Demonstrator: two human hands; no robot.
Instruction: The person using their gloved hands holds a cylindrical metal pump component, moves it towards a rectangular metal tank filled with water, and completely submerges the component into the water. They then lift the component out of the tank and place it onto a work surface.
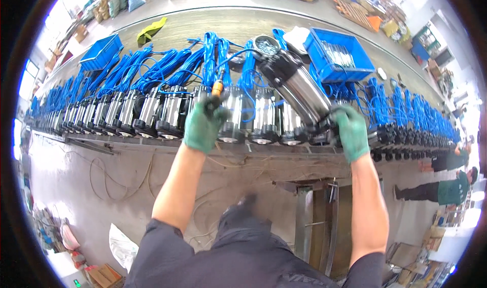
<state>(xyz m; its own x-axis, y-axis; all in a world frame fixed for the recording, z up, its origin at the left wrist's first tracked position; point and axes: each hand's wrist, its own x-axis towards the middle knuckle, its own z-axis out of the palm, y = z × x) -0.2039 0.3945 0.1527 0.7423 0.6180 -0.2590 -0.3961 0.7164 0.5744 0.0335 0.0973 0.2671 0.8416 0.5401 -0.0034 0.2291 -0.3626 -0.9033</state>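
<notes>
Toward two o'clock, a silver motor (304,94) is held tilted, its near end gripped by the right hand (351,132); at eleven, an orange-ended tool (217,88) is gripped by the left hand (204,128). The motor seems unfinished; progress along the bench row (173,111) cannot be told.

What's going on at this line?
Green-gloved work on cylindrical motor units. The left hand holds an orange-and-black handheld tool; the right hand grips the near end of a steel-cased motor unit, tilted above a row of similar units with blue cables. A blue bin sits beyond, to the right.
</notes>
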